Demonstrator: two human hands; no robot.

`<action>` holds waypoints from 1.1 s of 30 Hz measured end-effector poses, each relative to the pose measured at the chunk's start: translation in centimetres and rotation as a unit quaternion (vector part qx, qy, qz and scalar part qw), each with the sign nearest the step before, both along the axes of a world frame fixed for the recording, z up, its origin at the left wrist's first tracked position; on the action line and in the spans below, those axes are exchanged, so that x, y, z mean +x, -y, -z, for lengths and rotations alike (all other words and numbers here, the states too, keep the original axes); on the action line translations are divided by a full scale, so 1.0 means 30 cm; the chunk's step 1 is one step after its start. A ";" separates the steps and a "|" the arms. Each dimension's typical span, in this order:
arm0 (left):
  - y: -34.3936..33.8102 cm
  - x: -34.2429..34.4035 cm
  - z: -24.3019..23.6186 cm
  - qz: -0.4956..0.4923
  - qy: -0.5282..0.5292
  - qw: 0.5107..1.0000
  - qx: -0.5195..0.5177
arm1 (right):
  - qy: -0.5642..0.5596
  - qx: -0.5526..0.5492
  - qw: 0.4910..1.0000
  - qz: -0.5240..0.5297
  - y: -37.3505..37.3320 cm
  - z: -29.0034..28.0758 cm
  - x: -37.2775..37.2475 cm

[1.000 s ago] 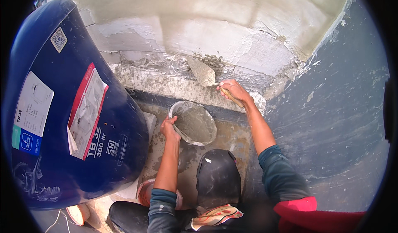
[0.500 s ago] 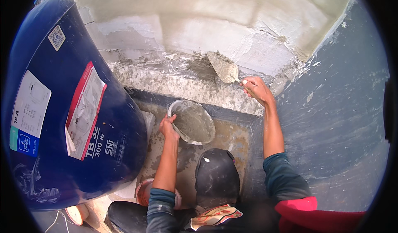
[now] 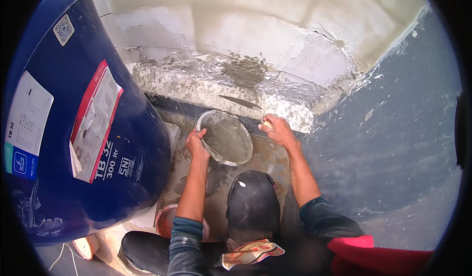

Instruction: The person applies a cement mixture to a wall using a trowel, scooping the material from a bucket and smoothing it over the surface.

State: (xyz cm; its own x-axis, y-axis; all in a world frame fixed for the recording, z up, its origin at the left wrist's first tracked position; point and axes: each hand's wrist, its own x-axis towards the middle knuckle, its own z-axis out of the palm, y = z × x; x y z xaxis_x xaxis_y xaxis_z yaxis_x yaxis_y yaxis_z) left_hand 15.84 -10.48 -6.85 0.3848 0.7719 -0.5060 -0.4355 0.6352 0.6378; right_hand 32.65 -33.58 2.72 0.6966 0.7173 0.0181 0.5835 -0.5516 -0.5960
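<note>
My left hand (image 3: 197,143) grips the left rim of a round pail (image 3: 240,161) with grey wet mortar (image 3: 223,137) inside. The pail is tilted, its mouth turned up toward me. In my right hand (image 3: 279,130) is a trowel (image 3: 241,102), held by its light-coloured handle just right of the pail. The blade shows nearly edge-on, in front of the wall's lower ledge and above the pail's far rim. A dark patch of fresh mortar (image 3: 244,71) sticks to the rough lower part of the wall (image 3: 221,32).
A big dark blue tank (image 3: 93,114) with labels stands close on my left. A grey-painted wall (image 3: 388,128) rises on the right and meets the plastered wall in a corner. My dark-clad knee (image 3: 253,202) is just below the pail. Red cloth (image 3: 383,256) shows at the lower right.
My right hand has brought the trowel down from the wall toward the pail, its blade turning edge-on. The mortar patch is now uncovered. My left hand still holds the pail.
</note>
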 end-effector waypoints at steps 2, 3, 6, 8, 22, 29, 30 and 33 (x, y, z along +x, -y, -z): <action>-0.007 0.008 0.007 -0.001 0.006 1.000 -0.002 | 0.062 -0.022 0.998 0.003 -0.066 -0.074 0.091; -0.015 0.012 0.016 0.001 0.009 1.000 0.003 | 0.094 -0.045 0.995 0.007 -0.101 -0.106 0.134; 0.011 0.014 -0.017 0.013 -0.009 1.000 -0.007 | 0.068 0.018 0.998 0.004 -0.115 -0.192 0.287; 0.004 0.013 -0.045 0.014 -0.009 1.000 -0.008 | 0.016 0.037 0.998 0.040 -0.078 -0.259 0.330; -0.013 0.006 -0.022 0.010 0.012 1.000 0.005 | 0.018 -0.023 0.996 0.080 0.008 -0.285 0.386; -0.023 0.009 -0.006 0.011 -0.001 1.000 0.006 | 0.035 0.070 0.992 0.101 0.062 -0.231 0.292; -0.021 0.018 -0.001 0.009 -0.005 1.000 0.008 | 0.096 0.065 0.992 0.057 0.054 -0.187 0.269; -0.006 0.022 -0.016 0.012 -0.012 1.000 -0.002 | 0.122 -0.092 0.988 0.014 -0.024 -0.077 0.251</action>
State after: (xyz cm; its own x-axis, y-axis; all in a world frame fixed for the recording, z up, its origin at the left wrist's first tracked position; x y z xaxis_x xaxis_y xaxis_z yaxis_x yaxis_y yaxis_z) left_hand 16.50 -10.32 -6.36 0.3910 0.7609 -0.5179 -0.4054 0.6475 0.6453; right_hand 40.19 -32.85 5.02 0.7074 0.7043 0.0594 0.6805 -0.6560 -0.3265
